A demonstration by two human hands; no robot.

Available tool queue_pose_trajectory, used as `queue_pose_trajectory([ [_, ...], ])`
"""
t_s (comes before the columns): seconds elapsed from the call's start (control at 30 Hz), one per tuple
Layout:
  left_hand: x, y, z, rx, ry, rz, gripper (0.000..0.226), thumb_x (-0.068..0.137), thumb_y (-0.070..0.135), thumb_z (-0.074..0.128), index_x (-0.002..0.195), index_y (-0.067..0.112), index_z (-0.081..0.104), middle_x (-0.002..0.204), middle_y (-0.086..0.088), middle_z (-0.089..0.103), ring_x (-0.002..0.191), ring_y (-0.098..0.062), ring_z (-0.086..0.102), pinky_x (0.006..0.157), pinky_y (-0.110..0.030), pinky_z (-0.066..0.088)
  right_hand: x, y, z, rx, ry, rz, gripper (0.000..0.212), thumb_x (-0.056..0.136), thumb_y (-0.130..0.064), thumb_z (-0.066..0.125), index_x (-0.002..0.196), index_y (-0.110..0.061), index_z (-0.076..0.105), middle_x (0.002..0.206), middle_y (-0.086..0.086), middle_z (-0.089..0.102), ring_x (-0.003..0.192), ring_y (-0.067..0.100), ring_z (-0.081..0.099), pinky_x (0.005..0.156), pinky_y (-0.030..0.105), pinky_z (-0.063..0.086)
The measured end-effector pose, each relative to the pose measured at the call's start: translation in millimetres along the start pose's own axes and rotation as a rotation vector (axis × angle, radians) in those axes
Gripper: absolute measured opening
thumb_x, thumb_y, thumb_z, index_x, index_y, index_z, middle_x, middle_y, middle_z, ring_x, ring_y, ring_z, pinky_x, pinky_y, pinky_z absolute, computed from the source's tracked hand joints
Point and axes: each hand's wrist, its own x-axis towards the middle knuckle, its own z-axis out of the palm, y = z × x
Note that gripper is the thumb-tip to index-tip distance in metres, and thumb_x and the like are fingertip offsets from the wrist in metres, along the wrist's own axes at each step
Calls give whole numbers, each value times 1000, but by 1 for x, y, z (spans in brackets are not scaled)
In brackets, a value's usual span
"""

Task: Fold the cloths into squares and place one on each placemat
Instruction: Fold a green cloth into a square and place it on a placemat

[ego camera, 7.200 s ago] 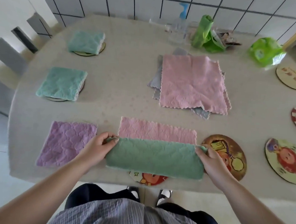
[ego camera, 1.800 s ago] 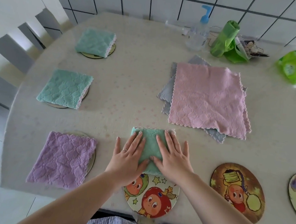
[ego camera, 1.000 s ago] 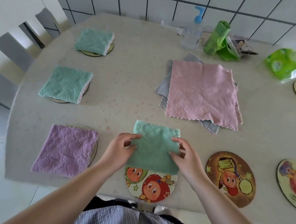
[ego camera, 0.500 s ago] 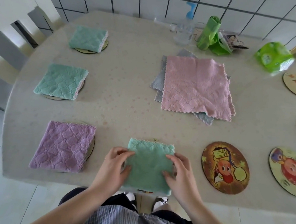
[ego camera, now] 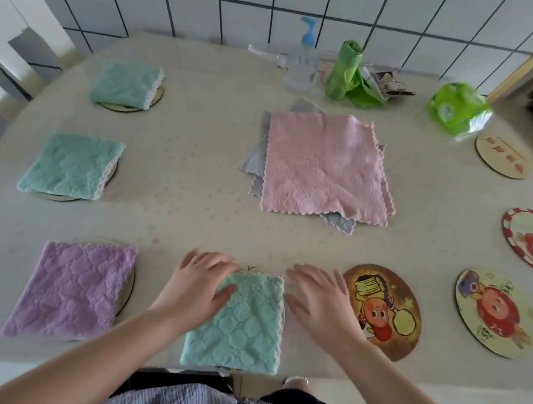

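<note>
A folded green cloth (ego camera: 242, 325) lies square at the table's near edge, covering a round placemat almost fully. My left hand (ego camera: 196, 286) rests flat on the cloth's upper left corner, fingers spread. My right hand (ego camera: 318, 295) hovers open just right of the cloth, holding nothing. A stack of unfolded cloths, pink (ego camera: 320, 164) on top of grey (ego camera: 253, 166), lies mid-table. Folded cloths sit on placemats at the left: purple (ego camera: 69, 289), green (ego camera: 70, 166) and green (ego camera: 125, 84). Bare cartoon placemats lie to the right: (ego camera: 383, 312), (ego camera: 495, 312), (ego camera: 528, 239), (ego camera: 502, 155).
Against the tiled wall stand a clear pump bottle (ego camera: 301, 66), a roll of green bags (ego camera: 345, 72) and a green tissue pack (ego camera: 458, 109). The table's near edge (ego camera: 62, 358) runs just below the cloth. A chair (ego camera: 8, 61) stands at the far left.
Both hands let go of the folded green cloth, which now lies flat over the near placemat. The right hand has moved off to the right; the left lies flat on its corner.
</note>
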Motion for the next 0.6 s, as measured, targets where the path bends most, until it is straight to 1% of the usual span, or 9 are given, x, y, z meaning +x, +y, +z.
queue_pose_trajectory([
  [0.03,13,0,-4,-48,37,-25,40,87,48,42,117,26,60,119,10,59,114,-12,52,102,-28,26,6,10,-7,19,44,35,49,91,-50,38,135,-30,42,146,-13,35,136,8,26,116,42,4],
  [0.07,25,0,-7,-96,66,-44,34,88,41,50,116,25,61,118,8,59,113,-13,52,98,-27,30,13,21,-13,32,86,83,43,92,-41,45,133,-27,46,145,-10,37,135,10,29,115,41,8],
  [0.13,48,0,-9,-150,79,-74,28,87,29,58,114,22,62,117,4,60,111,-16,53,96,-32,38,27,40,-23,18,132,166,40,91,-31,51,130,-24,50,143,-6,41,132,15,34,114,43,16],
  [0.2,77,4,-5,-182,66,-118,27,86,24,61,112,20,63,115,0,60,109,-20,55,94,-39,43,39,69,-35,-20,130,196,41,89,-26,52,130,-23,51,140,-5,45,130,17,38,111,41,23],
  [0.33,122,20,10,-136,44,-169,30,83,21,63,112,18,62,116,-4,59,109,-24,54,92,-39,44,63,116,-59,-50,126,140,44,87,-23,53,131,-24,49,137,-6,46,126,16,42,107,37,29],
  [0.47,139,25,22,-55,44,-297,35,79,19,65,114,19,61,114,-4,56,110,-27,52,92,-42,44,88,142,-69,-46,78,76,43,85,-26,57,127,-27,51,127,-6,51,119,15,46,101,35,35],
  [0.6,150,28,30,18,151,-349,20,77,21,69,97,17,67,99,-5,60,97,-32,57,81,-43,49,108,164,-68,-96,77,-17,32,84,-29,58,116,-26,58,115,-4,54,112,18,48,93,33,36],
])
